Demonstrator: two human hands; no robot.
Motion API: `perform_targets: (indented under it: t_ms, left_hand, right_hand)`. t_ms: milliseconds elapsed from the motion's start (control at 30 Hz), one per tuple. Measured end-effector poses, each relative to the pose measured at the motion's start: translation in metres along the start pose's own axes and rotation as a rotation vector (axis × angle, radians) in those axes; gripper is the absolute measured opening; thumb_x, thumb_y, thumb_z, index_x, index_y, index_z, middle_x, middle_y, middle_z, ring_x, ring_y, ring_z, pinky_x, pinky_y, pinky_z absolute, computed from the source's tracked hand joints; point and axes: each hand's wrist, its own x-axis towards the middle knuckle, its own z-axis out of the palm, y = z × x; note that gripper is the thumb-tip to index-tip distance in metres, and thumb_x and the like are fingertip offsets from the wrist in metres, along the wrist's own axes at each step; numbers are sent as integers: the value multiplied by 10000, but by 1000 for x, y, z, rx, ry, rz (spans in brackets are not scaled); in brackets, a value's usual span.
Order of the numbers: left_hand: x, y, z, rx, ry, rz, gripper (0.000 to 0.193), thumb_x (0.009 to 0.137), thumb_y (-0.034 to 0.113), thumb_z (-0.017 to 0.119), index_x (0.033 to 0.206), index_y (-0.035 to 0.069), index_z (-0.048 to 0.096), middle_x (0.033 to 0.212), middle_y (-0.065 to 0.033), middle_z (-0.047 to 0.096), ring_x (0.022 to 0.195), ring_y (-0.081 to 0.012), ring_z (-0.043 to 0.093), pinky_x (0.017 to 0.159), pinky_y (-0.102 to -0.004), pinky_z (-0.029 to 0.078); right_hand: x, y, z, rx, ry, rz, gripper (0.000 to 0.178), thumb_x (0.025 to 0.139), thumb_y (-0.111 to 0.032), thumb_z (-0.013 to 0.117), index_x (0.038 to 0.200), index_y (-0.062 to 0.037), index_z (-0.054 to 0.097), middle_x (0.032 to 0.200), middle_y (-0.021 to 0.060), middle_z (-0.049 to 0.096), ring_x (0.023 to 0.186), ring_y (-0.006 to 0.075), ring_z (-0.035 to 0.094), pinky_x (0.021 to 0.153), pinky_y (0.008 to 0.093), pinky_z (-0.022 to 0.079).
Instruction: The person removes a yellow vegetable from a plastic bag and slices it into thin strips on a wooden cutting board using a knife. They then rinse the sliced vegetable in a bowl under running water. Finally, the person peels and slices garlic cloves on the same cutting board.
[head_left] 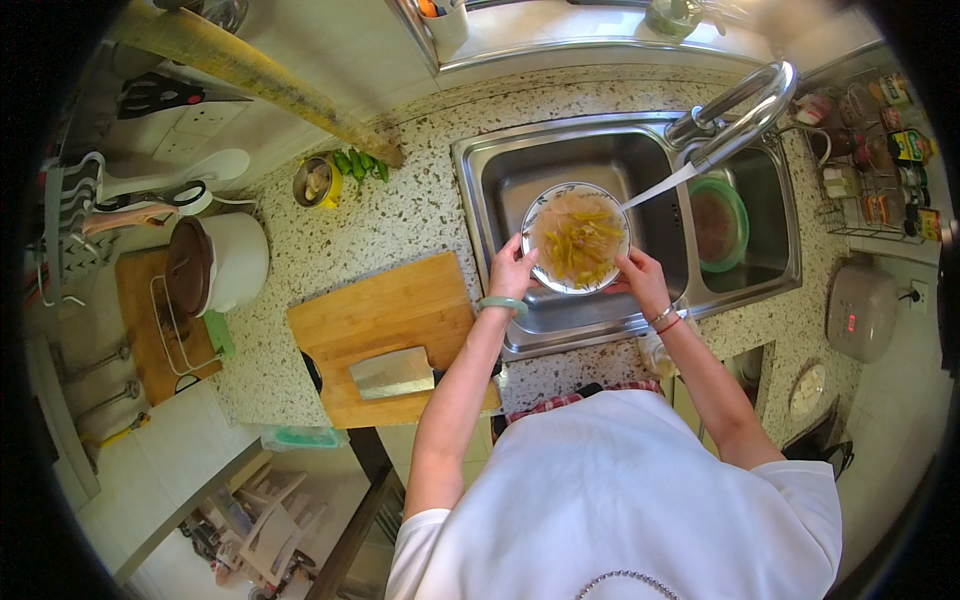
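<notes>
Both my hands hold a white bowl (535, 196) with a patterned rim over the left basin of the steel sink (500, 340). In the bowl, yellow-green vegetable strips (582, 240) lie in cloudy liquid. My left hand (511, 270) grips the left rim, thumb at the edge. My right hand (645, 279) grips the lower right rim; its other fingers are partly under the bowl. From the curved faucet (740, 125), a stream of water runs to the bowl's upper right edge. A green bowl or basin (738, 225) sits in the right basin.
A wooden cutting board (400, 310) with a cleaver (392, 374) lies left of the sink. Green peppers (360, 164) and a small yellow-handled pot (318, 182) stand behind it. Farther left is a white pot (238, 262) with a brown lid. A jar rack (880, 215) stands right.
</notes>
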Motion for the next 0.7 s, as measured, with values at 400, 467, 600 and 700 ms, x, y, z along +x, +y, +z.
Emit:
perform_targets:
  t_ms: [400,467,600,700]
  left_hand:
    - [-27,21,-45,-145,37,25,281,973,70,492,1251,59,529,1060,-49,631,852,-140,663,597,-295,613]
    - [-31,28,-59,-187,52,37,273,975,79,492,1244,56,532,1063,-49,630,852,-145,664,605,-308,616]
    - [-36,46,-93,-177,87,43,305,982,101,493,1282,48,511,1133,-66,614,955,-161,653,666,-341,630]
    - [-33,59,-119,-139,128,75,315,988,114,483,1294,46,497,1142,-72,607,973,-173,645,687,-364,631]
  right_hand:
    - [-6,-31,52,-16,-99,-28,224,977,-175,518,1041,22,601,850,49,628,727,127,648,608,292,609]
    - [-3,-40,69,-35,-128,-54,236,978,-172,518,1072,27,603,849,51,628,713,127,647,601,284,608]
    - [8,-57,106,-15,-196,-112,245,978,-166,515,1077,40,602,878,55,635,687,127,647,605,278,609]
    - [26,-60,131,-11,-253,-96,278,980,-203,534,1096,41,600,910,81,653,737,142,668,620,285,606]
